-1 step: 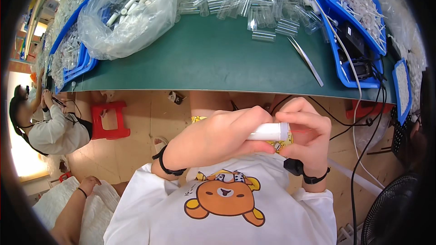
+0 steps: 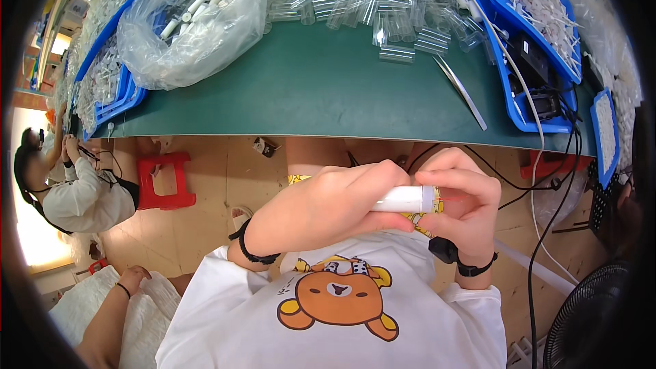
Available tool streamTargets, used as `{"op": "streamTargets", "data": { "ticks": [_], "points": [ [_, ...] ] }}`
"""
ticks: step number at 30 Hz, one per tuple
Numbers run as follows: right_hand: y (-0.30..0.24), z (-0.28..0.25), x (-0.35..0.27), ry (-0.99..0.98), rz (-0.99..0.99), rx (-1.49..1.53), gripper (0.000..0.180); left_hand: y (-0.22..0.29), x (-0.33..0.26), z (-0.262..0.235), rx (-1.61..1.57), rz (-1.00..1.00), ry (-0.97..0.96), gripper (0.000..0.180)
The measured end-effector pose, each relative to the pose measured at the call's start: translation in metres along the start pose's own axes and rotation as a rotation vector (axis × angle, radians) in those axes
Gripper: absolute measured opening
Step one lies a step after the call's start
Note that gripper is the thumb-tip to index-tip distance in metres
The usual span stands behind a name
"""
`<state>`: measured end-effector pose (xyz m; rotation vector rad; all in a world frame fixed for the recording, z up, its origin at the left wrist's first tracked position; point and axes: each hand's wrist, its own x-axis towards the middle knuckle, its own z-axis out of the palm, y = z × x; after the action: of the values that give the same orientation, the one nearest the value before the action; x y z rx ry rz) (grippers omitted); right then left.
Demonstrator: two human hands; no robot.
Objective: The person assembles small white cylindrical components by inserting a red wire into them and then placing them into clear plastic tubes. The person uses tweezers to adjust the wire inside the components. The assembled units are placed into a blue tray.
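Above my lap, just off the table's near edge, my left hand [image 2: 342, 198] wraps round a white tube [image 2: 400, 199] that lies level, its end pointing right. That end looks clear or translucent. My right hand [image 2: 468, 188] curves round this end, with a fingertip above it and the thumb below. Thin reddish lines show between the right fingers and the tube's end; I cannot make out what they are. My left palm hides the tube's other end.
On the green table [image 2: 287, 89] lie tweezers [image 2: 461, 92] and many clear tubes [image 2: 396, 53]. A plastic bag [image 2: 154, 61] of white tubes stands left. Blue trays [image 2: 523, 119] and loose cables [image 2: 540, 143] are right. A co-worker [image 2: 82, 188] sits at left near a red stool [image 2: 166, 198].
My right hand has shifted very slightly to the right, and its thumb has moved up a little. My left hand and the tube look unchanged.
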<state>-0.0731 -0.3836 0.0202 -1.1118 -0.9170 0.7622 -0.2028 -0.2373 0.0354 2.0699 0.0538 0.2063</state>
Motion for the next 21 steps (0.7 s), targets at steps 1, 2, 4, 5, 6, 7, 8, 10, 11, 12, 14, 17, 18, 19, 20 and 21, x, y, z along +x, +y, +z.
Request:
{"op": "streamTargets", "data": {
  "ticks": [1, 2, 4, 5, 6, 7, 8, 10, 11, 12, 14, 17, 18, 19, 20, 21],
  "points": [
    [-0.003, -0.002, 0.0, -0.005, 0.003, -0.037, 0.039, 0.001, 0.0, -0.001, 0.016, -0.005, -0.009, 0.04],
    [-0.005, -0.003, 0.002, -0.016, -0.02, -0.049, 0.039, 0.002, 0.0, -0.002, 0.032, -0.01, -0.018, 0.042],
    [-0.008, -0.007, 0.004, -0.034, -0.066, -0.074, 0.039, 0.003, 0.001, -0.003, 0.036, 0.002, -0.045, 0.042],
    [-0.01, -0.01, 0.006, -0.052, -0.077, -0.122, 0.037, 0.003, 0.002, -0.003, 0.037, 0.008, -0.059, 0.042],
    [-0.014, -0.013, 0.008, -0.075, -0.088, -0.168, 0.036, 0.002, 0.001, -0.002, 0.027, 0.014, -0.047, 0.041],
    [-0.017, -0.014, 0.01, -0.099, -0.098, -0.213, 0.034, 0.001, 0.0, -0.001, 0.017, 0.021, -0.036, 0.041],
    [-0.02, -0.015, 0.01, -0.087, -0.082, -0.242, 0.033, 0.001, 0.0, -0.001, 0.006, 0.028, -0.025, 0.04],
    [-0.025, -0.016, 0.009, -0.057, -0.047, -0.302, 0.029, 0.0, 0.0, 0.0, 0.025, 0.014, -0.037, 0.038],
    [-0.026, -0.014, 0.009, -0.039, -0.049, -0.321, 0.027, 0.0, 0.0, 0.0, 0.035, 0.007, -0.043, 0.037],
    [-0.027, -0.012, 0.007, -0.02, -0.051, -0.341, 0.025, 0.0, 0.0, 0.0, 0.051, 0.016, -0.052, 0.036],
    [-0.026, -0.01, 0.004, -0.012, -0.05, -0.336, 0.023, -0.001, -0.001, 0.0, 0.084, 0.035, -0.071, 0.033],
    [-0.024, -0.01, 0.002, -0.044, -0.043, -0.301, 0.022, 0.001, -0.002, 0.003, 0.085, 0.077, -0.06, 0.033],
    [-0.025, -0.01, 0.001, -0.051, -0.043, -0.32, 0.022, 0.001, -0.003, 0.003, 0.087, 0.09, -0.059, 0.033],
    [-0.026, -0.01, 0.001, -0.058, -0.044, -0.338, 0.022, 0.001, -0.003, 0.003, 0.089, 0.103, -0.059, 0.033],
    [-0.025, -0.01, 0.0, -0.06, -0.045, -0.351, 0.021, 0.001, -0.003, 0.004, 0.091, 0.117, -0.058, 0.033],
    [-0.025, -0.009, -0.001, -0.06, -0.045, -0.366, 0.02, 0.0, -0.003, 0.004, 0.093, 0.107, -0.073, 0.033]
  ]
}}
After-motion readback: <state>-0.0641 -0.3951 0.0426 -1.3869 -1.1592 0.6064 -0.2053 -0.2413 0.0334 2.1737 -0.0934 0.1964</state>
